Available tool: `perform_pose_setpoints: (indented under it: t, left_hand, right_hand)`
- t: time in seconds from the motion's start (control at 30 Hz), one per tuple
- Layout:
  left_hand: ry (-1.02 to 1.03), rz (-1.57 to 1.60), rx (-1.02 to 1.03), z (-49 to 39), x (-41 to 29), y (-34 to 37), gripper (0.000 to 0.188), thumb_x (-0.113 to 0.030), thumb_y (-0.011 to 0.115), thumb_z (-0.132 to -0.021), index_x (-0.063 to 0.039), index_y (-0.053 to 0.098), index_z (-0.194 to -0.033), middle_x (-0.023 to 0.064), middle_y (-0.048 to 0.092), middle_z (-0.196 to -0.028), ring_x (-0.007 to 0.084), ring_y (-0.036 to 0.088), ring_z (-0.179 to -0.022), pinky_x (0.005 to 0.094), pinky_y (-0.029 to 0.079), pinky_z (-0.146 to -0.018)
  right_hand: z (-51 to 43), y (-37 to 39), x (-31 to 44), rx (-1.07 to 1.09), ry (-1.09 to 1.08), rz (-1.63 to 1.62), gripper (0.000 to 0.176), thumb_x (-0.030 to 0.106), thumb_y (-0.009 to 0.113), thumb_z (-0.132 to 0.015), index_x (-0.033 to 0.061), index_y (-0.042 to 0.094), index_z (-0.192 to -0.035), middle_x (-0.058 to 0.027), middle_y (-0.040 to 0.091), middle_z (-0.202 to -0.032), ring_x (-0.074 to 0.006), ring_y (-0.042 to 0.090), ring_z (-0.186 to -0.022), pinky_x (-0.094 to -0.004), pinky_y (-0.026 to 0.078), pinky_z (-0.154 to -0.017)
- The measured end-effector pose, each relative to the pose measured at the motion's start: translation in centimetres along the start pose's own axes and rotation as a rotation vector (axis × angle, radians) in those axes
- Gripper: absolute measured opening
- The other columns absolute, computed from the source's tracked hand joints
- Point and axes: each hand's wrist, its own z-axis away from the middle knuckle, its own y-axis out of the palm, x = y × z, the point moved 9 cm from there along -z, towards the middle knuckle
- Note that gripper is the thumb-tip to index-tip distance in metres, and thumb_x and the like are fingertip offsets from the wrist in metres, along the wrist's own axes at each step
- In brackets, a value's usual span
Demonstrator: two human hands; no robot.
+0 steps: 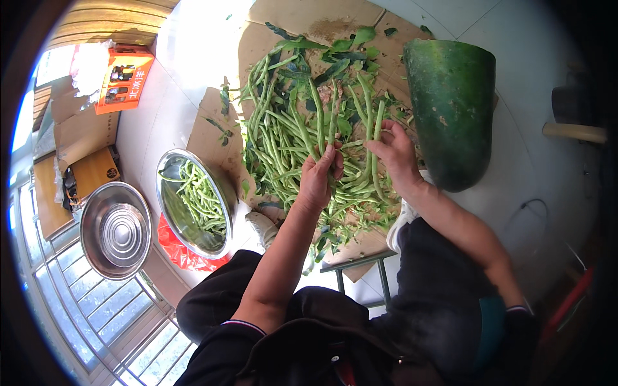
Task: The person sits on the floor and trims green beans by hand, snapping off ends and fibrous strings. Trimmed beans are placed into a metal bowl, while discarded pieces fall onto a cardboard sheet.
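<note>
Several long green beans (316, 113) stand up from my left hand (319, 173), whose fingers are closed around their lower ends. My right hand (398, 152) pinches a few more long beans (369, 111) between thumb and fingers, a short way to the right. Under both hands lies a broad heap of green beans (277, 140), mixed with dark green peelings and leafy scraps (333, 62). The heap rests on flattened cardboard (212, 130) on the floor. Part of the heap is hidden by my hands and forearms.
Shorter bean pieces (200, 195) lie in a steel basin (164, 219) at the left, near a red plastic bag (181, 251). Another steel basin (118, 229) stands further left. A large cut winter melon (451, 113) is at the right. An orange bottle crate (126, 79) sits at upper left.
</note>
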Motion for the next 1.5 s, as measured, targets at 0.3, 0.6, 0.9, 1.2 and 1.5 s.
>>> perform_pose_setpoints:
  t: [0.3,0.6,0.9,1.2,1.5]
  left_hand:
    - [-0.142,0.213,-0.020,-1.4,1.8,0.0,0.024,-0.026,0.047,-0.097,-0.004,0.052,-0.104,-0.0019,0.040,-0.060,0.0090,0.032,-0.048,0.0230,0.026,-0.045]
    - [0.726,-0.735,-0.226,-3.6,-3.8,2.7,0.014,-0.010,0.053,-0.094,0.000,0.053,-0.105,-0.0034,0.050,-0.073,0.0052,0.044,-0.061,0.0219,0.041,-0.054]
    - [0.186,-1.627,-0.209,-14.3,2.3,3.2,0.016,-0.019,0.050,-0.088,-0.004,0.051,-0.094,0.0197,0.063,-0.077,0.0418,0.060,-0.070,0.0495,0.045,-0.062]
    - [0.595,-1.111,-0.310,-9.1,-2.6,4.1,0.013,-0.016,0.052,-0.092,-0.006,0.055,-0.100,0.0123,0.059,-0.070,0.0224,0.059,-0.062,0.0339,0.046,-0.057]
    - [0.171,-1.297,-0.200,-9.8,1.6,2.0,0.023,-0.024,0.057,-0.090,-0.001,0.057,-0.096,0.0088,0.059,-0.065,0.0186,0.057,-0.056,0.0342,0.045,-0.053]
  right_hand:
    - [1.5,1.1,2.3,0.016,-0.527,0.667,0.033,0.002,0.063,-0.077,0.0039,0.054,-0.108,-0.0099,0.063,-0.096,-0.0195,0.064,-0.088,-0.0301,0.051,-0.077]
    - [2.6,-5.3,-1.0,-0.147,-0.286,0.412,0.038,0.002,0.062,-0.081,0.0008,0.046,-0.115,-0.0083,0.061,-0.101,-0.0146,0.059,-0.096,-0.0268,0.046,-0.086]
    - [4.2,-6.3,-1.6,-0.066,-0.199,0.592,0.040,0.004,0.064,-0.079,0.0014,0.048,-0.115,-0.0082,0.060,-0.098,-0.0143,0.059,-0.093,-0.0271,0.046,-0.084]
    - [5.3,-5.5,-0.1,-0.023,-0.381,0.611,0.036,0.004,0.064,-0.076,0.0046,0.053,-0.110,-0.0106,0.061,-0.098,-0.0205,0.063,-0.089,-0.0296,0.051,-0.079]
    - [4.8,-7.0,-1.4,-0.091,-0.302,0.511,0.035,0.004,0.062,-0.077,0.0025,0.052,-0.111,-0.0117,0.061,-0.099,-0.0205,0.063,-0.091,-0.0296,0.050,-0.081]
